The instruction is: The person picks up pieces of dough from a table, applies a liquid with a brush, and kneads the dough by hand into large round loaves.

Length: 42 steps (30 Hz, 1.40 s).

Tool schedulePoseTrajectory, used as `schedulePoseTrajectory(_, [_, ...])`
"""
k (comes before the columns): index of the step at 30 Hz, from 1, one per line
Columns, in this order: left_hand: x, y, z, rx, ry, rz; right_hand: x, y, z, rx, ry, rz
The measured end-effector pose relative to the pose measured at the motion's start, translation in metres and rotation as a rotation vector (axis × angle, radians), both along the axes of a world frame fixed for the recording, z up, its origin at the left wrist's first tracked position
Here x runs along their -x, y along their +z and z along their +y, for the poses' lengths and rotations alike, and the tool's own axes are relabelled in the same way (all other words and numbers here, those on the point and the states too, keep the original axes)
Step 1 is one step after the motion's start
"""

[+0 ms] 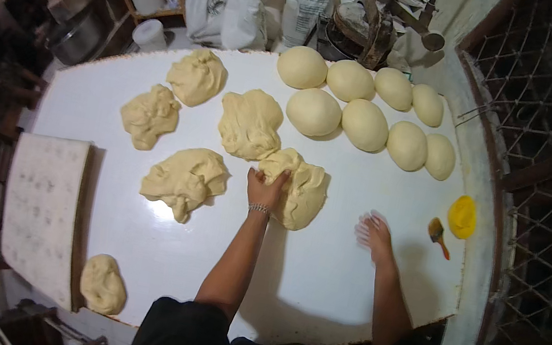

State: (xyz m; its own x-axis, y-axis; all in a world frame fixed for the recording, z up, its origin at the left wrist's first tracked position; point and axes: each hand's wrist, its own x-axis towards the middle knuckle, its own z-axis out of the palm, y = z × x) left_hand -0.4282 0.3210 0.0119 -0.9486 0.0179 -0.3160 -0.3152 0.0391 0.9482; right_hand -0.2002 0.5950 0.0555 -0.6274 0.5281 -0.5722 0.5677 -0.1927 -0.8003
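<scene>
My left hand (264, 189), with a bracelet at the wrist, presses its fingers into a lumpy piece of pale yellow dough (305, 196) at the middle of the table and grips its left edge. That piece touches another rough dough lump (250, 123) just behind it. Over the bare tabletop to the right is my right hand (374, 236), its fingers stretched out and slightly blurred, holding nothing. More uneven lumps lie to the left, among them a wide dough lump (186, 181) and a smaller dough lump (150, 116).
Smooth dough balls (314, 113) stand in two rows at the back right of the white table (324, 277). A brush (439, 237) and a yellow disc-shaped thing (462, 216) lie near the right edge. A pale board (41, 212) is at the left, by a lone dough ball (103, 284).
</scene>
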Motion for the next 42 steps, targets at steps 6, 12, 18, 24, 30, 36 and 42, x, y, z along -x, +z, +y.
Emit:
schedulePoseTrajectory(6, [-0.024, 0.062, 0.056, -0.182, 0.041, -0.39, -0.288, 0.007, -0.063, 0.37, -0.448, -0.303])
schedulePoseTrajectory(12, [-0.225, 0.149, 0.028, 0.26, -0.791, 0.534, -0.188, 0.043, -0.086, 0.884, -0.053, 0.319])
schedulePoseTrajectory(18, [-0.382, 0.155, -0.118, 0.66, -1.059, 0.72, -0.191, 0.003, -0.114, 1.076, -0.033, 0.172])
schedulePoseTrajectory(24, [-0.428, 0.148, -0.161, -0.01, 0.049, -0.303, -0.158, 0.055, -0.141, 1.051, 0.654, 0.484])
schedulePoseTrajectory(30, [-0.322, 0.229, -0.139, -0.389, 0.147, 0.071, -0.088, 0.176, -0.183, -0.051, 0.992, 0.598])
schedulePoseTrajectory(36, [-0.306, 0.221, -0.18, 0.188, -0.174, 0.704, -0.072, 0.142, -0.247, 0.23, 0.545, 0.993])
schedulePoseTrajectory(42, [-0.355, 0.009, -0.31, 0.328, -0.76, 0.149, -0.176, 0.002, -0.308, -0.449, 0.828, -0.028])
